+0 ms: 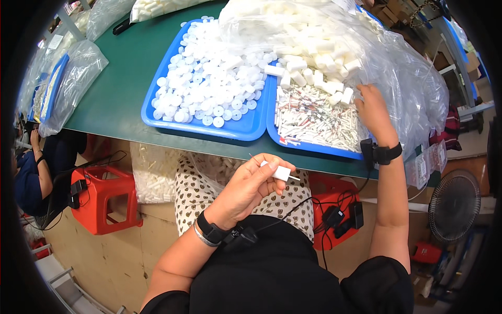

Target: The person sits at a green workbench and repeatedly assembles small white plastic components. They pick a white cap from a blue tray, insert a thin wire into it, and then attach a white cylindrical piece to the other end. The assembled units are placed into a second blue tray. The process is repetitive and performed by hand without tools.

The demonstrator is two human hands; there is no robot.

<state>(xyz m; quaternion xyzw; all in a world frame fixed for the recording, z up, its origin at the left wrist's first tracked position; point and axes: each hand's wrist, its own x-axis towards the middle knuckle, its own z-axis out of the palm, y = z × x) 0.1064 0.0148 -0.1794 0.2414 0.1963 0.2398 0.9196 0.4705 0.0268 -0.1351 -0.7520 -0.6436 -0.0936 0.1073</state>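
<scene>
White label (54,42) beyond cylinder (281,172) in hand (250,184)

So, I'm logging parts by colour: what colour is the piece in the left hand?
The piece is white; the head view shows it best.

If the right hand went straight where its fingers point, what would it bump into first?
Probably the small white cylinder just left of the right hand. They look very close, but depth is unclear, so I can't tell whether they already touch.
</scene>
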